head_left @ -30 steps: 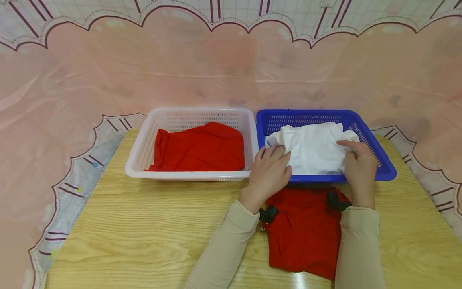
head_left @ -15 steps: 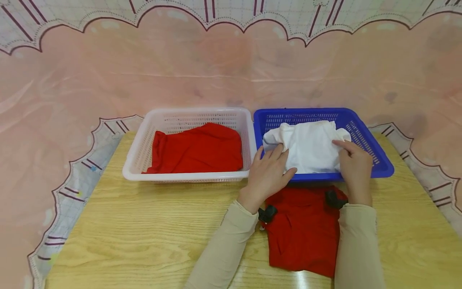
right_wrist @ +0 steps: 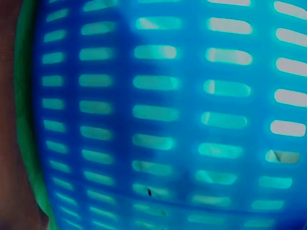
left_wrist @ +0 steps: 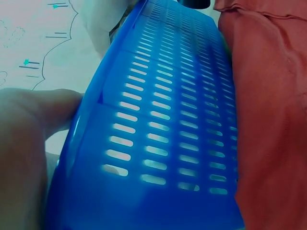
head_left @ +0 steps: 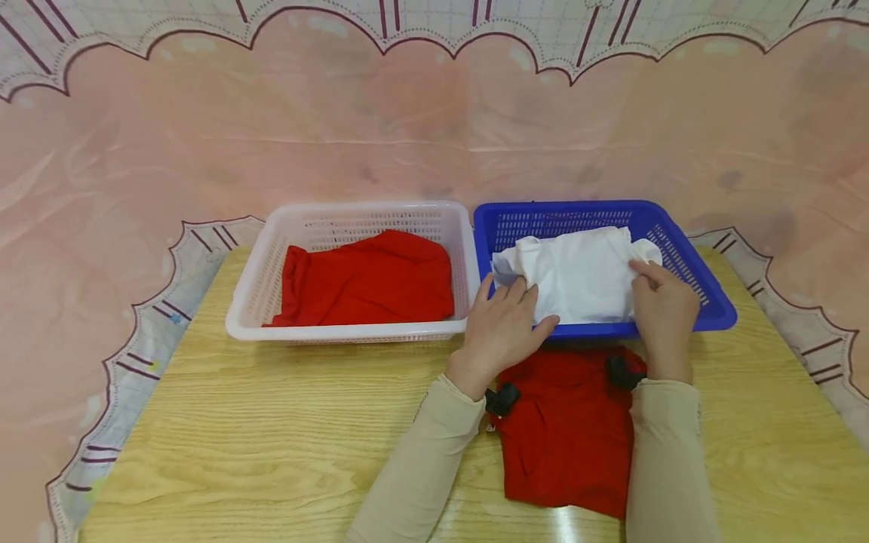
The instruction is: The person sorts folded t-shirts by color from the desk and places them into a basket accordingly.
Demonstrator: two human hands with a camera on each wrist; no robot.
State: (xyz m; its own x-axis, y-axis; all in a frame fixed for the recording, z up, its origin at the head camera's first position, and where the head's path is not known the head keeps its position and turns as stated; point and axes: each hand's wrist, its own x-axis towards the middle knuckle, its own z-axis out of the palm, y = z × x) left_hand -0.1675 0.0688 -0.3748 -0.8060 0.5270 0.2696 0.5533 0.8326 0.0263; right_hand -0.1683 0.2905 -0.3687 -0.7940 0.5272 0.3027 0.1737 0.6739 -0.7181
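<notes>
A folded white garment point(head_left: 584, 275) lies in the blue plastic basket point(head_left: 713, 302). My left hand point(head_left: 498, 328) reaches over the basket's front rim, fingers spread and touching the garment's left side. In the left wrist view the left thumb point(left_wrist: 60, 108) lies across the rim. At the garment's right side, my right hand point(head_left: 665, 313) has its index finger bent toward the thumb, pinching the cloth's edge; its other fingers are mostly hidden. The right wrist view is filled by the slotted basket wall point(right_wrist: 192, 129). A folded red garment point(head_left: 566, 445) lies on the table between the forearms.
To the left stands a white basket point(head_left: 346, 330) holding another red garment point(head_left: 366, 283), side by side with the blue one. Both baskets are on a wooden table point(head_left: 271, 430), with a pink patterned cloth point(head_left: 326, 128) behind it.
My right index finger, straighter before, has bent in toward the thumb at the white garment's right edge. The left hand stays nearly in place. The head view has shifted slightly.
</notes>
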